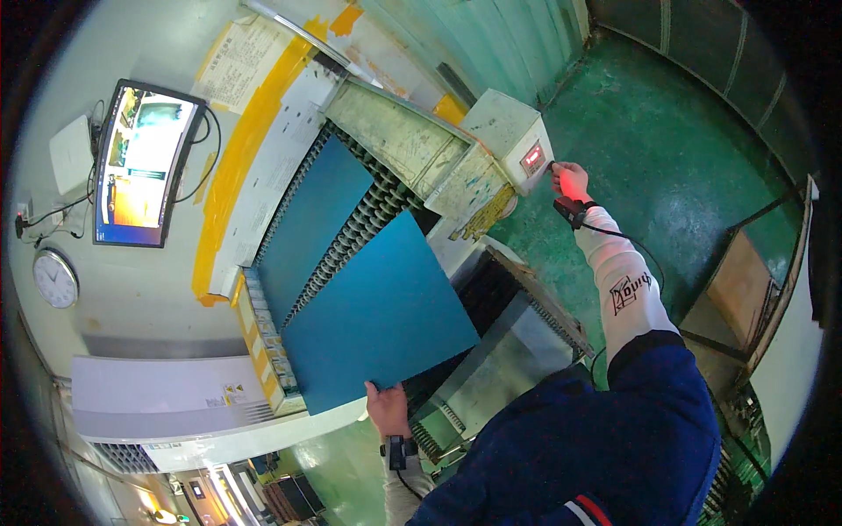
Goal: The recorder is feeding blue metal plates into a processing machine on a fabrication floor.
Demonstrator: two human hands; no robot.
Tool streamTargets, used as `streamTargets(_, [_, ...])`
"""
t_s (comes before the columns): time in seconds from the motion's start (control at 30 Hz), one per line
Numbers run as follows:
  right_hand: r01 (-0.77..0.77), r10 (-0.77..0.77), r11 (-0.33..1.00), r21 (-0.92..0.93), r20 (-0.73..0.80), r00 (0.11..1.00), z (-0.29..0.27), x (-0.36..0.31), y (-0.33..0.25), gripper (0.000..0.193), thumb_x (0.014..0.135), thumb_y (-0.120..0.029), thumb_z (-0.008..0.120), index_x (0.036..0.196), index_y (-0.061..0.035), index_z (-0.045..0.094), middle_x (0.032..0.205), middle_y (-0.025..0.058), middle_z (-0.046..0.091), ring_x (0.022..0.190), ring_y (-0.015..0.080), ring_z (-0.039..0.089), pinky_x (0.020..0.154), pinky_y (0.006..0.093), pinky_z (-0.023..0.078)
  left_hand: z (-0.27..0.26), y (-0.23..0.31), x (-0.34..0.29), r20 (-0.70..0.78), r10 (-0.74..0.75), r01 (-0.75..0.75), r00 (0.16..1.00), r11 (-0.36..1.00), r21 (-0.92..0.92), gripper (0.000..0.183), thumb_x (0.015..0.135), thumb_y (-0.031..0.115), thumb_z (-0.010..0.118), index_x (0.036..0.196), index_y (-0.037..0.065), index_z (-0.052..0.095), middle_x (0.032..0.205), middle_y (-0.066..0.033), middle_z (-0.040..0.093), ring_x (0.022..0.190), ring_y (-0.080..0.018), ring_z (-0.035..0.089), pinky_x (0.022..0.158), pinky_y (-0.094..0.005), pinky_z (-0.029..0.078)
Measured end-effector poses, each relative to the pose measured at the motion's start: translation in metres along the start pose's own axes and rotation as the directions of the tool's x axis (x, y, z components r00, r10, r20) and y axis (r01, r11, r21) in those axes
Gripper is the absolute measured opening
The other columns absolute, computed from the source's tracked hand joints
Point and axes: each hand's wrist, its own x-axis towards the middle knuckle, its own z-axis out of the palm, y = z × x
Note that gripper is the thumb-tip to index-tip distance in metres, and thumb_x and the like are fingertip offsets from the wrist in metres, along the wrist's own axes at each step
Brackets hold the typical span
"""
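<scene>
Closest to us, our dark blue jacket (605,438) fills the lower right, with both white sleeves reaching out of it. Our left hand (387,408) grips the near edge of a large blue plate (379,311), fingers closed on its lower rim. That plate lies flat and tilted across the feed rollers (373,206) of the machine, its far corner reaching toward the cream housing. A second blue plate (316,223) sits further in on the same rollers, just beyond the first and slightly overlapped by it.

Our right hand (568,180) is stretched out to the control box (513,140) at the machine's corner, glowing red from the lit display (532,159) beside it. Its fingers touch the box's side near that display; whether they are curled or extended we cannot tell.

We judge that we are feeding the near plate while working the control. The following move seems to call for a steady, square push so the plate tracks straight along the rollers without skewing.

On the wall to the left hang a monitor (143,162) and a round clock (55,278).
</scene>
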Motion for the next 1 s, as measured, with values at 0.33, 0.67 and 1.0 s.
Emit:
streamTargets(0.33, [-0.012,0.011,1.000,-0.007,-0.005,1.000,0.003,-0.007,-0.004,0.019,0.088,-0.016,0.067,0.099,-0.0022,0.061,0.071,-0.0029,0.056,0.054,0.0061,0.048,0.048,0.0243,0.040,0.014,0.006,0.018,-0.184,-0.107,0.119,0.977,0.992,0.052,0.021,0.099,0.029,0.055,0.099,0.009,0.059,0.092,-0.0066,0.062,0.088,-0.0228,0.057,0.085,-0.0430,0.048])
streamTargets(0.67, [0.008,-0.008,1.000,-0.010,-0.004,1.000,0.005,-0.013,-0.009,0.023,0.087,-0.019,0.069,0.101,-0.0011,0.064,0.071,-0.0036,0.056,0.054,0.0060,0.049,0.048,0.0225,0.040,0.008,0.000,0.038,-0.137,-0.082,0.097,0.987,0.990,0.104,0.025,0.097,0.032,0.057,0.101,0.007,0.058,0.094,-0.0053,0.062,0.083,-0.0209,0.053,0.081,-0.0364,0.048])
streamTargets(1.0, [-0.196,0.127,0.954,0.225,0.285,0.950,-0.052,0.034,0.057,0.041,0.094,-0.017,0.053,0.131,0.0012,0.051,0.087,0.0017,0.049,0.071,0.0158,0.046,0.059,0.0276,0.038,0.024,-0.013,0.068,-0.067,-0.027,0.033,0.997,0.994,0.100,0.024,0.099,0.030,0.055,0.110,0.008,0.055,0.112,-0.0072,0.060,0.103,-0.0224,0.053,0.092,-0.0407,0.045])
